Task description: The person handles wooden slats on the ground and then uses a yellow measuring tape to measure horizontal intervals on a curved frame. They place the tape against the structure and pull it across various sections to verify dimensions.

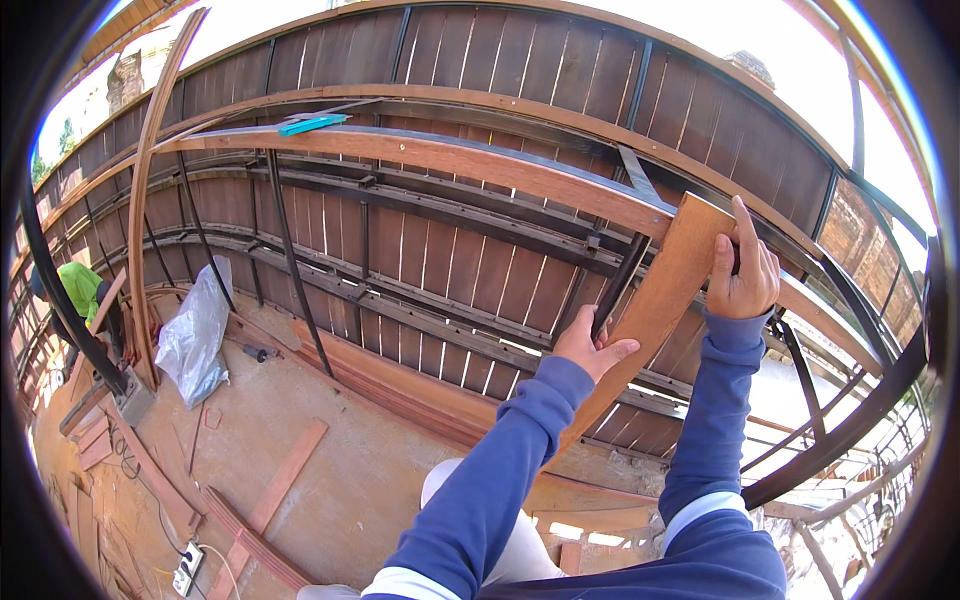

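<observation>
My right hand (743, 262) grips the upper end of an orange-brown wooden board (660, 290), thumb on its face and index finger raised along the edge. The board slants down between my arms, its lower part hidden by my left forearm. My left hand (595, 345) is closed at the board's left edge, thumb on the board, fingers beside a black metal post (625, 270). The board's top end meets a long curved wooden rail (430, 155) with a metal strip, on which a turquoise tool (312, 124) lies further left.
A slatted curved wall (520, 70) spans the back. A person in green (78, 287) bends at left, near a plastic bag (192, 340) and a tall wooden strip (145, 240). The floor (290, 520) holds planks (285, 470), cords and a power strip (188, 566). A black curved tube (840, 435) crosses at right.
</observation>
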Action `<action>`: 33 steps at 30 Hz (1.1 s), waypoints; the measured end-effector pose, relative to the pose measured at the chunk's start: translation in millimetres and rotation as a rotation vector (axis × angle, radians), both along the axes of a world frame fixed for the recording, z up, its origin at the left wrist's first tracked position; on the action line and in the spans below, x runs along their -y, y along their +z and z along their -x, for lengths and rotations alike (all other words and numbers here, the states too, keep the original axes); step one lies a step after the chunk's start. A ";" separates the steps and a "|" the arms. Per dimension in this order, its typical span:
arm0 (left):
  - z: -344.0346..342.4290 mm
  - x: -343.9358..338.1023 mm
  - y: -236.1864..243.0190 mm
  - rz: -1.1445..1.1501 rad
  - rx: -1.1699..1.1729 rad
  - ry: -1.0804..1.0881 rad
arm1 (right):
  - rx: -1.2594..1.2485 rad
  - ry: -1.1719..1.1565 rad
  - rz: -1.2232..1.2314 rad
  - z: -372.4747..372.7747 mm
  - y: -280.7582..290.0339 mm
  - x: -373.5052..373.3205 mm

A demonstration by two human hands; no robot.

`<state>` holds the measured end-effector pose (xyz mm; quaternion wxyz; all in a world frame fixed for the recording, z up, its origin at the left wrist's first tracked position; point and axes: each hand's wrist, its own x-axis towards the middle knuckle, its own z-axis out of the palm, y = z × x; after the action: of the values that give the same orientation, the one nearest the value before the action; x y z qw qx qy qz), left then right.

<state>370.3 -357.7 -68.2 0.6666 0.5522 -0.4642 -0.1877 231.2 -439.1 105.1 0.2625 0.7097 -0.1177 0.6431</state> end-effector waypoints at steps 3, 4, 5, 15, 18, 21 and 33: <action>0.1 2.4 -3.2 -0.031 -0.013 -0.002 | -0.026 -0.028 -0.010 2.2 -0.3 2.3; -0.4 2.5 -5.1 -0.036 -0.017 -0.001 | -0.019 -0.024 0.012 0.9 0.1 3.8; -2.2 2.0 -6.9 -0.045 -0.015 0.004 | -0.006 -0.015 0.031 -2.0 -0.5 6.4; -5.0 1.3 -11.8 0.022 -0.005 -0.054 | 0.049 -0.003 0.093 -7.8 -2.1 12.9; -3.5 0.5 -13.1 0.046 -0.013 -0.089 | 0.057 0.010 0.118 -6.8 -1.9 12.9; -1.4 -1.7 -11.7 0.065 -0.019 -0.122 | 0.076 -0.007 0.108 -5.1 -3.5 15.7; 1.3 -5.2 -12.9 0.058 0.007 -0.132 | 0.086 -0.026 0.085 -2.5 -2.7 10.4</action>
<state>368.9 -352.5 -81.1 0.6670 0.5015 -0.5071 -0.2156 233.7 -449.5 102.3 0.2955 0.6680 -0.1104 0.6740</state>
